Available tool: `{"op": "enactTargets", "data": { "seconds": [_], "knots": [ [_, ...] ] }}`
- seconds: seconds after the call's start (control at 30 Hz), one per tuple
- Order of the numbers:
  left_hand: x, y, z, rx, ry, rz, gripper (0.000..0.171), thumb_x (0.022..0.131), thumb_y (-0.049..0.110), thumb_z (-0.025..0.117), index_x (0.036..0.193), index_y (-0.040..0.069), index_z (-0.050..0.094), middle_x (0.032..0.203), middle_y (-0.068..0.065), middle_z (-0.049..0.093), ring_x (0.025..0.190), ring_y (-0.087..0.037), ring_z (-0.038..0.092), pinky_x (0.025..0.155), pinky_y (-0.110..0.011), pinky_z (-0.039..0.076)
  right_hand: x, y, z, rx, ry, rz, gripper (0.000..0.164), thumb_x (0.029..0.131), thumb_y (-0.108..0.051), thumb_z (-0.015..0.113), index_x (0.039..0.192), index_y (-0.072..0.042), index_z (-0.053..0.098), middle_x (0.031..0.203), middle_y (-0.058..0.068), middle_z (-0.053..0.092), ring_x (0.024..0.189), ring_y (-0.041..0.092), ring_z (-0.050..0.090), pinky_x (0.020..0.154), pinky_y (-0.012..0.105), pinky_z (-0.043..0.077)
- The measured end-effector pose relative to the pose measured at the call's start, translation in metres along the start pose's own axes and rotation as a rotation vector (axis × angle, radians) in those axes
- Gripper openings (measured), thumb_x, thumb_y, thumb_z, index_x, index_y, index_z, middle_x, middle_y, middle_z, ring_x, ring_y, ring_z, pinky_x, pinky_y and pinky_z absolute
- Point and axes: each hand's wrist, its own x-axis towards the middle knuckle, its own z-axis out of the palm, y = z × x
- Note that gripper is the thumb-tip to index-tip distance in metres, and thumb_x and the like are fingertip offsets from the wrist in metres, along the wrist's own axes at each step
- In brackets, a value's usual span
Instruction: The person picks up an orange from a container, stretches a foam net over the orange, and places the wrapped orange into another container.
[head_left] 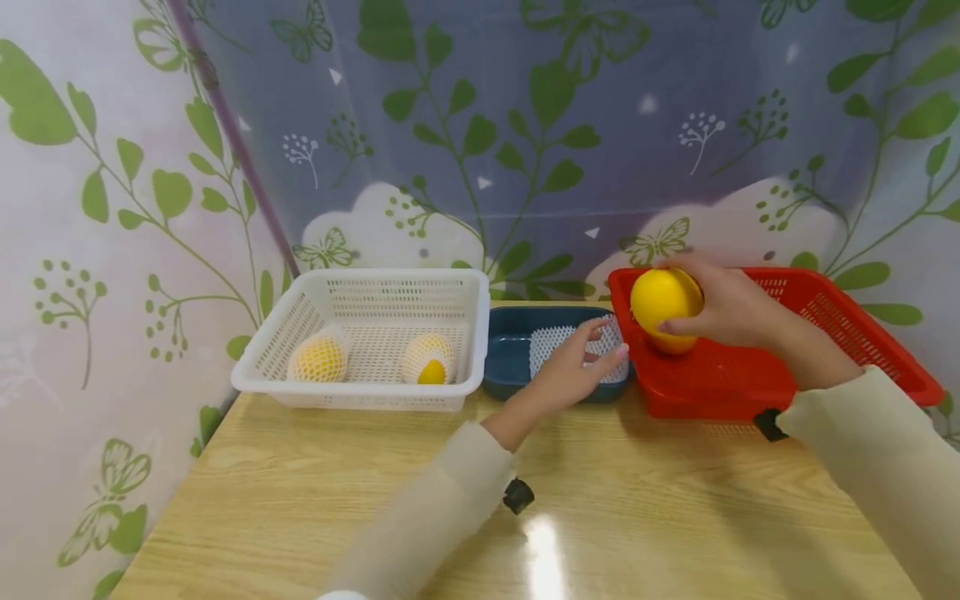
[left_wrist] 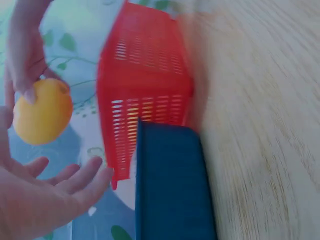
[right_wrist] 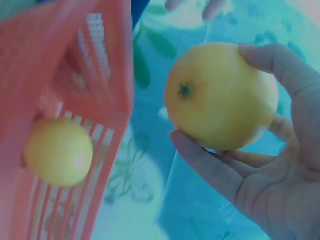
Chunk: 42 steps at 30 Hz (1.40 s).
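Between thumb and fingers my right hand point(head_left: 723, 304) grips a bare yellow-orange orange point(head_left: 663, 302), raised over the left end of the red basket point(head_left: 705, 400). Its small green stem end faces the camera in the right wrist view. My left hand point(head_left: 566, 367) hovers over the dark teal basin point(head_left: 506, 354), fingers spread and holding nothing. White foam net sleeves point(head_left: 547, 346) lie in that basin, partly behind the left hand. The left wrist view shows the left palm point(left_wrist: 45, 205) below the held orange, apart from it. Another orange point(right_wrist: 59, 152) sits inside the red basket.
On the left, a white basket point(head_left: 360, 398) holds two oranges in foam nets, one netted orange point(head_left: 318, 360) at its left and another netted orange point(head_left: 429, 367) at its right. The containers stand side by side along the wooden table's point(head_left: 315, 475) back edge, against a patterned cloth point(head_left: 465, 192).
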Motion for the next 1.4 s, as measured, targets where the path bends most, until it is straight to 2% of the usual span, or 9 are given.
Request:
{"op": "enactTargets", "data": {
  "seconds": [0.23, 0.4, 0.57, 0.7, 0.87, 0.97, 1.1, 1.23, 1.4],
  "knots": [
    [-0.02, 0.004, -0.032, -0.605, 0.01, -0.113, 0.053, 0.088, 0.042, 0.056, 0.135, 0.031, 0.033, 0.132, -0.003, 0.043, 0.114, -0.028, 0.052, 0.085, -0.041, 0.049, -0.017, -0.034, 0.038, 0.112, 0.15, -0.155, 0.073, 0.067, -0.024, 0.081, 0.127, -0.017, 0.041, 0.113, 0.008, 0.054, 0.088, 0.024, 0.054, 0.068, 0.04, 0.054],
    [-0.033, 0.002, -0.041, -0.807, -0.11, -0.156, 0.055, 0.088, 0.037, 0.058, 0.136, 0.029, 0.033, 0.13, -0.004, 0.043, 0.111, -0.031, 0.053, 0.081, -0.047, 0.049, -0.032, -0.047, 0.065, 0.126, 0.313, -0.321, 0.081, 0.06, -0.016, 0.085, 0.128, -0.009, 0.041, 0.121, 0.009, 0.049, 0.093, 0.02, 0.051, 0.068, 0.037, 0.054],
    [-0.045, -0.004, -0.043, -0.849, -0.198, -0.173, 0.051, 0.09, 0.032, 0.056, 0.135, 0.026, 0.033, 0.127, -0.007, 0.047, 0.103, -0.032, 0.057, 0.083, -0.05, 0.047, -0.042, -0.055, 0.087, 0.053, 0.396, -0.454, 0.084, 0.054, -0.015, 0.086, 0.125, -0.004, 0.043, 0.123, 0.012, 0.045, 0.1, 0.022, 0.05, 0.082, 0.023, 0.049],
    [-0.054, -0.008, -0.044, -0.836, -0.22, -0.202, 0.046, 0.09, 0.028, 0.057, 0.132, 0.024, 0.037, 0.122, -0.01, 0.051, 0.09, -0.028, 0.063, 0.08, -0.047, 0.05, -0.045, -0.062, 0.102, 0.064, 0.371, -0.521, 0.073, 0.065, -0.027, 0.08, 0.124, -0.004, 0.043, 0.125, 0.014, 0.042, 0.102, 0.024, 0.051, 0.092, 0.011, 0.037],
    [-0.058, -0.011, -0.047, -0.828, -0.226, -0.205, 0.044, 0.089, 0.025, 0.058, 0.129, 0.02, 0.038, 0.121, -0.011, 0.051, 0.089, -0.027, 0.063, 0.079, -0.044, 0.051, -0.043, -0.068, 0.109, 0.09, 0.392, -0.565, 0.063, 0.081, -0.05, 0.056, 0.12, -0.002, 0.044, 0.122, 0.016, 0.042, 0.101, 0.025, 0.051, 0.093, 0.011, 0.035],
    [-0.059, -0.013, -0.049, -0.831, -0.21, -0.189, 0.045, 0.09, 0.025, 0.057, 0.129, 0.016, 0.038, 0.122, -0.011, 0.049, 0.092, -0.028, 0.062, 0.079, -0.044, 0.05, -0.039, -0.07, 0.111, 0.094, 0.388, -0.559, 0.064, 0.075, -0.041, 0.069, 0.121, -0.003, 0.044, 0.122, 0.015, 0.042, 0.101, 0.024, 0.051, 0.09, 0.017, 0.042],
    [-0.06, -0.015, -0.051, -0.83, -0.186, -0.205, 0.045, 0.09, 0.025, 0.057, 0.13, 0.014, 0.037, 0.121, -0.012, 0.049, 0.091, -0.027, 0.062, 0.08, -0.045, 0.05, -0.036, -0.073, 0.113, 0.098, 0.339, -0.536, 0.076, 0.061, -0.017, 0.082, 0.124, -0.006, 0.04, 0.125, 0.014, 0.04, 0.104, 0.025, 0.049, 0.082, 0.034, 0.051],
    [-0.063, -0.017, -0.053, -0.811, -0.153, -0.218, 0.045, 0.089, 0.023, 0.058, 0.129, 0.014, 0.039, 0.121, -0.012, 0.05, 0.091, -0.027, 0.062, 0.08, -0.045, 0.05, -0.036, -0.074, 0.114, 0.162, 0.246, -0.466, 0.088, 0.062, -0.022, 0.084, 0.132, -0.01, 0.032, 0.131, 0.011, 0.036, 0.11, 0.024, 0.045, 0.082, 0.038, 0.051],
    [-0.067, -0.018, -0.056, -0.706, -0.06, -0.182, 0.047, 0.085, 0.021, 0.065, 0.126, 0.019, 0.043, 0.123, -0.009, 0.045, 0.093, -0.027, 0.06, 0.081, -0.047, 0.049, -0.037, -0.074, 0.111, 0.599, 0.001, -0.209, 0.079, 0.082, -0.023, 0.068, 0.142, -0.016, 0.017, 0.139, 0.014, 0.028, 0.115, 0.031, 0.044, 0.084, 0.042, 0.049]
  ]
}}
